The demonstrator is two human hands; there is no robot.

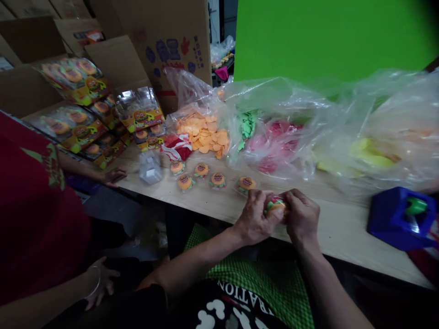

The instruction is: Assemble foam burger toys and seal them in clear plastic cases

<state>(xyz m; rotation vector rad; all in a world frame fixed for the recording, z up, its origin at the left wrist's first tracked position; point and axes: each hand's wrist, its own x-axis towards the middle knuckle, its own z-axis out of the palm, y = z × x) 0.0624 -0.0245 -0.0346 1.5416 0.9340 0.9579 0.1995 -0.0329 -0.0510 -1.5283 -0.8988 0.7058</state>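
My left hand [254, 218] and my right hand [302, 215] are closed together on a small toy burger [275, 205] with green and orange layers, held just above the near edge of the wooden table [343, 228]. Its underside is hidden by my fingers. Several finished toy burgers [218, 179] lie in a loose row on the table just left of my hands. A clear bag of orange pieces [205, 132] stands behind them.
Clear bags hold green [247, 124], pink [274, 141] and yellow pieces [368, 155]. A blue plastic device [401, 218] sits at right. Packaged burger toys [78, 128] fill cardboard boxes at left. Another person in red [30, 205] sits at left, a hand [115, 175] on the table edge.
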